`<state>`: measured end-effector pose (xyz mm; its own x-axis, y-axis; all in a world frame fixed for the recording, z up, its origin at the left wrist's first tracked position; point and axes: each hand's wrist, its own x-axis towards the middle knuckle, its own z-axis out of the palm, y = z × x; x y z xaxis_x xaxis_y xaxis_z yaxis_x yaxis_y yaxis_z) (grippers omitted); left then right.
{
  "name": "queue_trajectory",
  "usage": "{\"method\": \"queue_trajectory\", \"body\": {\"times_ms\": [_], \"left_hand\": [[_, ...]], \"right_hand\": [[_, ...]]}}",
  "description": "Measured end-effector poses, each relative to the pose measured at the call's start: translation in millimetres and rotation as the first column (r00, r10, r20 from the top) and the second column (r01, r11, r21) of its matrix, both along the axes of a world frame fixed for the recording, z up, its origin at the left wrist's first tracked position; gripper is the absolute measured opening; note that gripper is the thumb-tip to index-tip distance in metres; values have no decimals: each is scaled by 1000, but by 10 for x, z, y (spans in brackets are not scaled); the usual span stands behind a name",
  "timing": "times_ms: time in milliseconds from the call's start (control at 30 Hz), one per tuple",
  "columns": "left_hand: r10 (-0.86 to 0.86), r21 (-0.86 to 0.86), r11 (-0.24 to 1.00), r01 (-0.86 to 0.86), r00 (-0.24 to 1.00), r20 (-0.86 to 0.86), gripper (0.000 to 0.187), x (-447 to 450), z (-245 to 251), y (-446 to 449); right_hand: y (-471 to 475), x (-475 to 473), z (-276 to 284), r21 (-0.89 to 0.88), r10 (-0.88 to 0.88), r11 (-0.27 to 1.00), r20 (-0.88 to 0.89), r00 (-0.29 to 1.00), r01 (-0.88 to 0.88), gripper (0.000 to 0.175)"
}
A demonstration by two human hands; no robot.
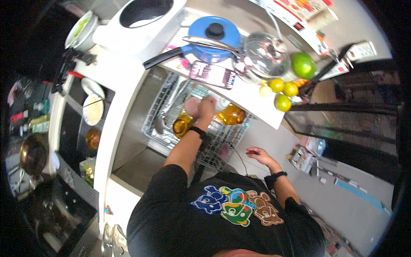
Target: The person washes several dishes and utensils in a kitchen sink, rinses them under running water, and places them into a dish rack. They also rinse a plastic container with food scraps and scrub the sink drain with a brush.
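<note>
My left hand (208,105) reaches down into the dishwasher rack (212,154), its fingers curled beside a pink cup (192,106). Whether those fingers grip the cup's rim is not clear, as the back of the hand hides them. An amber glass (182,126) lies to the left of my wrist, and more amber glassware (231,114) sits to its right. A metal ladle (159,123) rests along the rack's left side. My right hand (260,156) hangs over the floor to the right of the rack, fingers loosely apart and holding nothing.
On the white counter (269,119) above the rack are a blue lidded pan (213,40), a phone (212,75), a glass-lidded pot (265,56), a green fruit (303,66) and several yellow-green citrus fruits (283,102). Plates (93,109) sit in a dark sink area at left.
</note>
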<state>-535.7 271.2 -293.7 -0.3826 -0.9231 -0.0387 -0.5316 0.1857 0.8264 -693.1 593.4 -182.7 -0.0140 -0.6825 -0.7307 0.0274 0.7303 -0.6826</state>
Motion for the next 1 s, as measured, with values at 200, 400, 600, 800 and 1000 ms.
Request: {"method": "queue_trajectory", "body": {"times_ms": [200,400,600,800,1000], "left_hand": [[-84,128,988,90,995,-56,15,67,344,-10],[195,-57,974,-218,943,-270,12,1479,2096,-359],[702,-185,712,-677,685,195,15,4226,2990,-1236],[811,488,531,-693,583,-54,14,5370,2259,-2043],[734,413,519,-749,638,234,24,5633,1581,-2826]], "right_hand": [[5,-68,-11,-15,13,1000,-18,1000,-13,35],[-102,-67,-241,239,93,967,-11,996,-87,40],[-498,654,-345,313,74,930,354,933,-193,39],[-841,1009,237,426,-122,904,361,924,-47,41],[-876,971,43,548,-357,796,86,930,255,46]]}}
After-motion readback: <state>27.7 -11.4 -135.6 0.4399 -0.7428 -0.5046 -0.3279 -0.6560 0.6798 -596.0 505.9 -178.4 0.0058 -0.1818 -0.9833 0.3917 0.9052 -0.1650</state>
